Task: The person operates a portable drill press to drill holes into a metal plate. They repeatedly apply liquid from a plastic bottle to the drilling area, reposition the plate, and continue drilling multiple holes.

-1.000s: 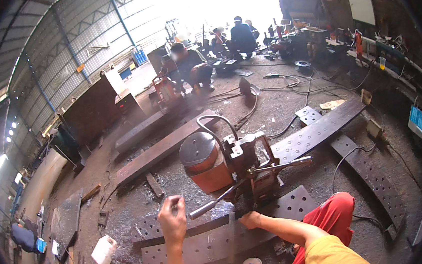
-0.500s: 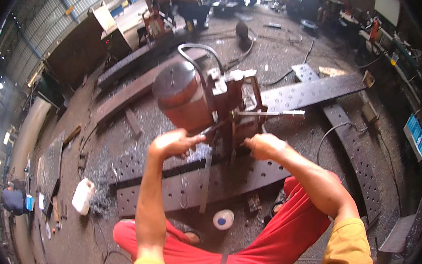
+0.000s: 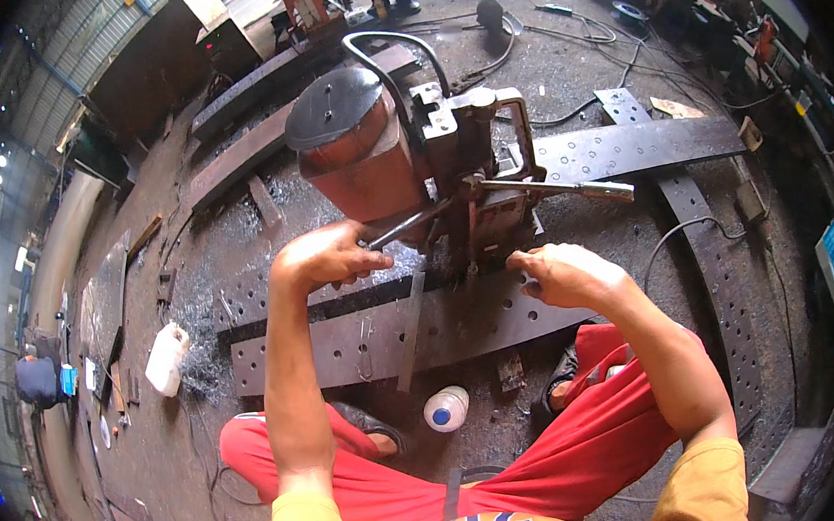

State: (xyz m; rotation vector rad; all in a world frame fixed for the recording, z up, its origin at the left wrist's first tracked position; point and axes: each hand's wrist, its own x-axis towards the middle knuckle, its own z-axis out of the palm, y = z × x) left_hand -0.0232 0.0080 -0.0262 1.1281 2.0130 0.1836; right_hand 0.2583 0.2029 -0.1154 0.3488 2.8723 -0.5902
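Workshop floor [image 3: 559, 71], machine lever [image 3: 412, 225], left hand [image 3: 329, 255] gripping

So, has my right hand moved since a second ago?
Yes, rightward. Your right hand was close beside the thin strip on the steel plate; now it sits clearly farther right of that strip.

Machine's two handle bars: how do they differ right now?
Direction: the left handle bar slants toward the picture's lower left; the right handle bar extends right, dipping slightly.
Contact: the left handle bar appears to be in the grip of the left hand; the right handle bar is untouched.
Visibility: the left handle bar's outer end is hidden by fingers; the right handle bar's thicker, shiny end shows.
Shared: both extend from the machine.
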